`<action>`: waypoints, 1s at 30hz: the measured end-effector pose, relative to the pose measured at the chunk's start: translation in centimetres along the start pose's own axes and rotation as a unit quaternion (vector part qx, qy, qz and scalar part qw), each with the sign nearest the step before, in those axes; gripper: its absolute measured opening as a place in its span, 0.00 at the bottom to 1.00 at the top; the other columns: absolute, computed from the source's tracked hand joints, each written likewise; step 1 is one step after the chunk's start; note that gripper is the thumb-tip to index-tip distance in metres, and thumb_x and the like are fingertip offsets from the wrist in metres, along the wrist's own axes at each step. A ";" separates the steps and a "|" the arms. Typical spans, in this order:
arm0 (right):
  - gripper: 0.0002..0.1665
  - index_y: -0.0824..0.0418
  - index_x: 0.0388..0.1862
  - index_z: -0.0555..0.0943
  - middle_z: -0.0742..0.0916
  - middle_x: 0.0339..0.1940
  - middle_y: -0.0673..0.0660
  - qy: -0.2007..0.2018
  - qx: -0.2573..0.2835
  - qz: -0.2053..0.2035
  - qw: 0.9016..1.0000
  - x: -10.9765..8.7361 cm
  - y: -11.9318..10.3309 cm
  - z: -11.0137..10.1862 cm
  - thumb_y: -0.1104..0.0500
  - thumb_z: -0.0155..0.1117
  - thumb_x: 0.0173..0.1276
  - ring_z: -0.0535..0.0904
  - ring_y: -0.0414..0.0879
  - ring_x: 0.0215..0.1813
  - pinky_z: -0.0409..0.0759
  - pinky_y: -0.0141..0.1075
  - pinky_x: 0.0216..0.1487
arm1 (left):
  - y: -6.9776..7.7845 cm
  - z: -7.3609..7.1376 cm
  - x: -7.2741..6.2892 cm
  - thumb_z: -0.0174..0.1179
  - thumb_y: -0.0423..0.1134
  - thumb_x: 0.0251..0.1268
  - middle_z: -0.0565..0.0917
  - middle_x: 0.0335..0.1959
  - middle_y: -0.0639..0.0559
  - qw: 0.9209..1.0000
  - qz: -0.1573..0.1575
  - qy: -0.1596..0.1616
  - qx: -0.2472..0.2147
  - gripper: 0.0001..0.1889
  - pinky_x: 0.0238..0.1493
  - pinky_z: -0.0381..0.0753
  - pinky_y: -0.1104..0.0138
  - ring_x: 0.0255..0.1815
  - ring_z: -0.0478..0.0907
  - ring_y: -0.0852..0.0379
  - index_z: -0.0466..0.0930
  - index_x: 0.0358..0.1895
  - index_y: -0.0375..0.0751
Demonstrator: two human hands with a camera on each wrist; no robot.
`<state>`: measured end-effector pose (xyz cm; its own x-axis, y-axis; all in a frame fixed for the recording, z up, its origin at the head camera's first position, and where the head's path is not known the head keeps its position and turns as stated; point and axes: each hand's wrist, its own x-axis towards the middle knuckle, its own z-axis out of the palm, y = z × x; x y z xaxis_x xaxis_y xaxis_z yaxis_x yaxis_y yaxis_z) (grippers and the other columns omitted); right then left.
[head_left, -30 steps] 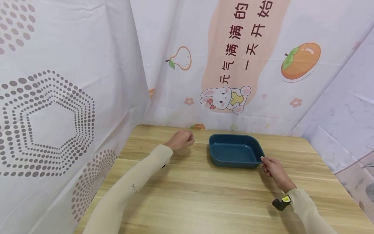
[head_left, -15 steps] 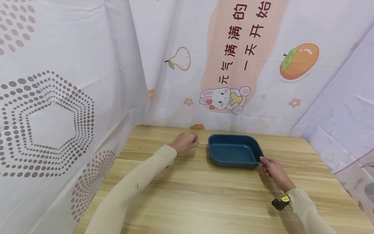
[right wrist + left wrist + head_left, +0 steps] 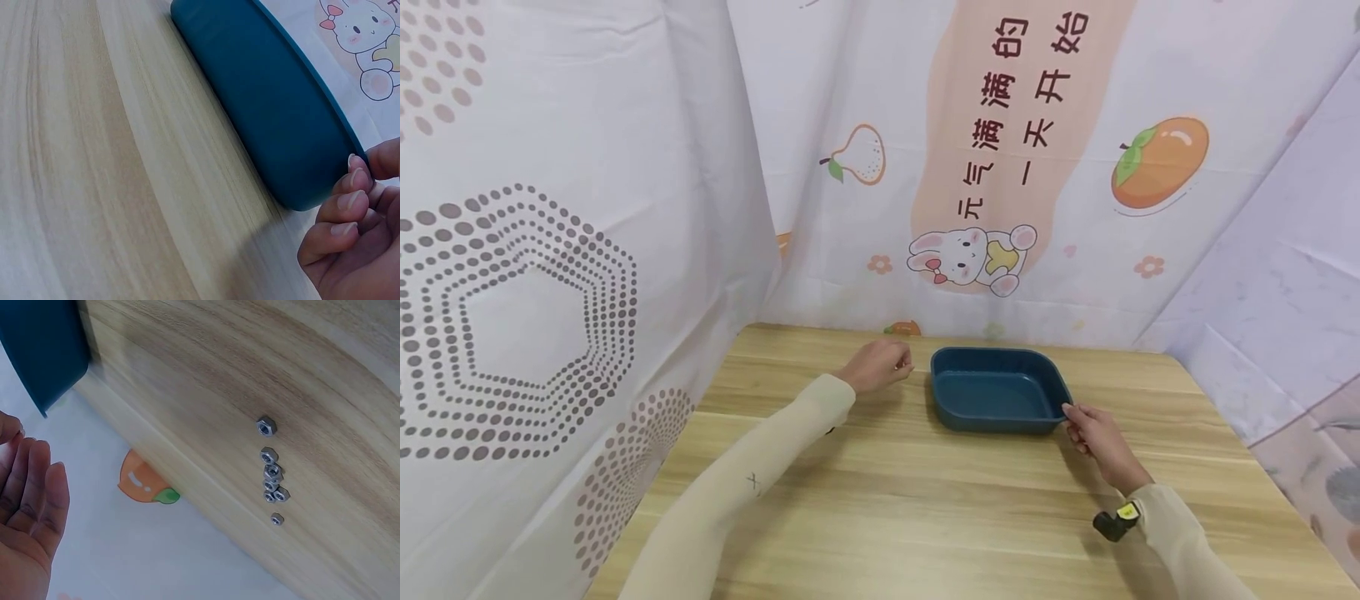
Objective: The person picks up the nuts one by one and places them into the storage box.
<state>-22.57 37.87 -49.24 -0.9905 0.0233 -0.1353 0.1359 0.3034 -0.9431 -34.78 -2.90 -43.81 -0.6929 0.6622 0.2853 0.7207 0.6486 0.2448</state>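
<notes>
A dark teal rectangular tray point(image 3: 1000, 396) with rounded corners stands near the table's back edge, its inside bare in the head view. My right hand point(image 3: 1099, 440) pinches its near right corner, thumb on one side of the rim point(image 3: 312, 69) and curled fingers on the other. My left hand point(image 3: 877, 367) hovers just left of the tray. In the left wrist view, the thumb tip of that hand point(image 3: 31, 506) meets the forefinger; I cannot tell whether anything small is between them. Several steel hex nuts point(image 3: 272, 471) lie in a loose row on the wood, hidden in the head view.
The wooden table point(image 3: 887, 517) runs forward to a white printed curtain point(image 3: 850, 275) hanging along its back edge. Another patterned curtain point(image 3: 535, 333) hangs on the left, and a pale cloth point(image 3: 1285, 292) on the right. A small black camera point(image 3: 1116, 521) sits on the right wrist.
My left hand has moved a little to the right, closer to the tray. My right hand keeps its pinch on the tray's corner. The head view has shifted slightly.
</notes>
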 end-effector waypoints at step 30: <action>0.26 0.67 0.37 0.76 0.73 0.22 0.50 -0.005 -0.002 0.005 1.000 0.3 0.1 -0.2 0.47 0.47 0.85 0.65 0.40 0.20 0.67 0.32 0.23 | 1.3 1.4 1.8 0.63 0.38 0.72 0.81 0.33 0.58 1.000 0.016 -0.013 -0.003 0.04 0.36 0.78 0.71 0.32 0.75 0.63 0.83 0.38 0.44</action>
<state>-22.88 38.07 -49.36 -0.9889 0.0167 -0.1480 0.1459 0.3069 -0.9405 -35.10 -0.32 -44.28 -0.6701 0.6917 0.2693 0.7423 0.6248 0.2420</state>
